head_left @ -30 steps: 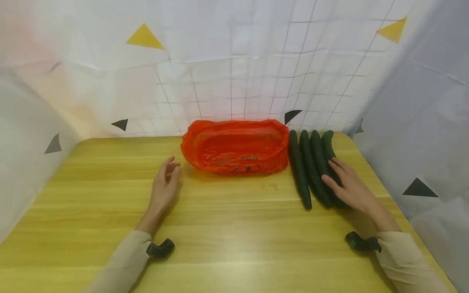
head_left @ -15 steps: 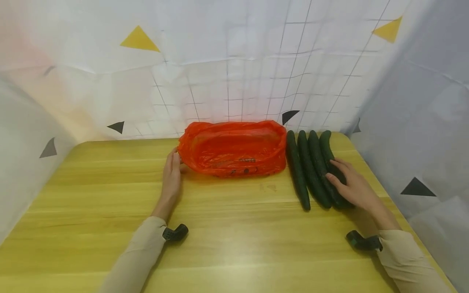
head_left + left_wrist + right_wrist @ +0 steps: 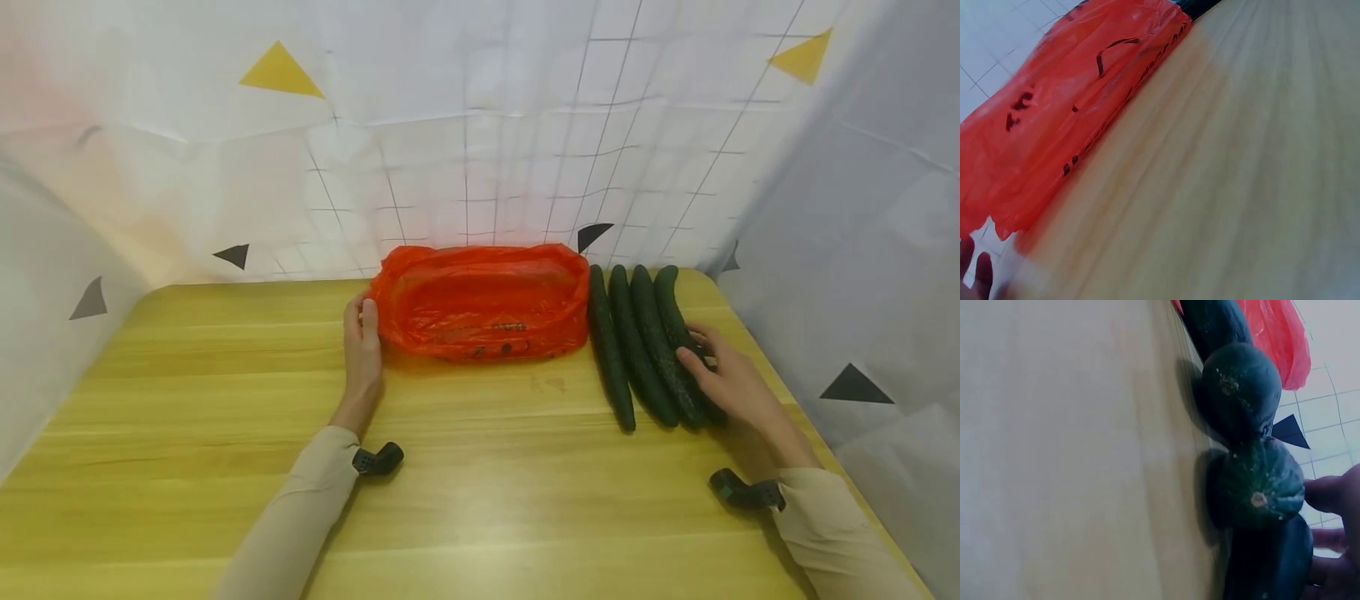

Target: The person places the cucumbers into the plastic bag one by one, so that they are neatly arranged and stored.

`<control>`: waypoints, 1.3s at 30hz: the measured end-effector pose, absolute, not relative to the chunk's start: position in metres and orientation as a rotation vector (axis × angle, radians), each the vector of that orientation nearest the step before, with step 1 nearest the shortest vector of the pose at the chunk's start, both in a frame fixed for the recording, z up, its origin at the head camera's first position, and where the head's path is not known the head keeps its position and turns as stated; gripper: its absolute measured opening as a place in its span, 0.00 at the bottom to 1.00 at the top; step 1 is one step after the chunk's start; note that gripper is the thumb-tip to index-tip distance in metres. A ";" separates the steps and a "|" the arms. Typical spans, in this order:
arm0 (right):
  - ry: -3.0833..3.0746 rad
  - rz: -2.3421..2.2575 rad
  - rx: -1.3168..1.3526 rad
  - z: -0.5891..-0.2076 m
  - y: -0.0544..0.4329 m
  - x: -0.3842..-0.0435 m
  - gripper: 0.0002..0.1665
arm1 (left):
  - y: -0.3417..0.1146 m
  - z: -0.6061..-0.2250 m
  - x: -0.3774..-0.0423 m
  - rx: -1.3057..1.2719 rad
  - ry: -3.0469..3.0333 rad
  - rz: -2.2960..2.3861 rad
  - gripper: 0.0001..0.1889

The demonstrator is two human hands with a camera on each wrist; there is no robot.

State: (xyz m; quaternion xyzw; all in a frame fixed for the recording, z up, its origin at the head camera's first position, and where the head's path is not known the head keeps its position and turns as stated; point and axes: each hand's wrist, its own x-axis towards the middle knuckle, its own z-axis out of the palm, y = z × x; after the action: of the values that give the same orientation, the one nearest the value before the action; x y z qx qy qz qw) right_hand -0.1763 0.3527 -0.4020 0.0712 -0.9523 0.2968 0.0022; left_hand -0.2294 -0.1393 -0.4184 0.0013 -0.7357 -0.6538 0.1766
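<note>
A red plastic bag (image 3: 480, 342), its mouth spread wide, sits at the back middle of the table, with dark printing on its front. My left hand (image 3: 363, 346) is at its left end, fingertips by the bag's side; in the left wrist view the thumb and a finger show at the lower left corner. Right of the bag lie several dark green cucumbers (image 3: 615, 350) side by side. My right hand (image 3: 731, 383) holds the rightmost cucumber (image 3: 672, 308) near its front half, thumb on one side and curled fingers on the other. Part of that cucumber is hidden by the hand.
The wooden table (image 3: 480, 483) ends at a white wall sheet (image 3: 420, 167) with grid lines and yellow and black triangles. Another sheet (image 3: 885, 275) stands along the right side. A black wrist camera (image 3: 378, 458) is on the left sleeve, another wrist camera (image 3: 746, 492) on the right.
My left hand has moved right and away from me to the bag's left end. The right hand has shifted slightly right, and its fingers have curled round the rightmost cucumber.
</note>
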 end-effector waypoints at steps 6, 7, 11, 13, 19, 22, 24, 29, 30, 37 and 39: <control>-3.038 0.989 0.147 -0.402 0.354 -0.189 0.43 | -0.136 -0.424 -0.236 0.020 -1.990 -1.814 0.22; -3.048 0.989 0.136 -0.402 0.354 -0.191 0.43 | -0.135 -0.425 -0.237 0.026 -1.970 -1.813 0.22; -3.086 0.990 0.081 -0.402 0.354 -0.200 0.45 | -0.132 -0.428 -0.241 0.050 -1.927 -1.805 0.21; -3.108 0.971 0.048 -0.401 0.353 -0.203 0.46 | -0.131 -0.428 -0.241 0.058 -1.926 -1.814 0.22; -3.167 0.910 -0.009 -0.400 0.354 -0.207 0.49 | -0.129 -0.427 -0.241 0.038 -1.971 -1.902 0.26; -3.163 0.894 -0.026 -0.401 0.354 -0.208 0.49 | -0.130 -0.425 -0.238 0.045 -2.026 -1.909 0.27; -3.152 0.890 -0.035 -0.402 0.354 -0.208 0.49 | -0.129 -0.420 -0.234 0.060 -2.063 -1.889 0.26; -3.127 0.888 -0.071 -0.403 0.353 -0.209 0.49 | -0.124 -0.403 -0.220 0.071 -2.091 -1.832 0.24; -3.120 0.888 -0.078 -0.403 0.353 -0.209 0.48 | -0.124 -0.400 -0.217 0.071 -2.091 -1.823 0.24; -3.044 0.903 -0.111 -0.405 0.354 -0.208 0.46 | -0.125 -0.402 -0.218 0.063 -2.088 -1.826 0.24; -3.020 0.907 -0.116 -0.405 0.354 -0.207 0.46 | -0.128 -0.411 -0.224 0.055 -2.067 -1.836 0.25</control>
State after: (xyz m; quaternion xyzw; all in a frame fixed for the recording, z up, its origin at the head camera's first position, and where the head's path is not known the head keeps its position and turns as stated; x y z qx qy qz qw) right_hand -0.2070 0.3539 -0.4054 -0.0366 -0.9571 0.2874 -0.0069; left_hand -0.2244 -0.1279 -0.4108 0.0197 -0.7343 -0.6522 0.1872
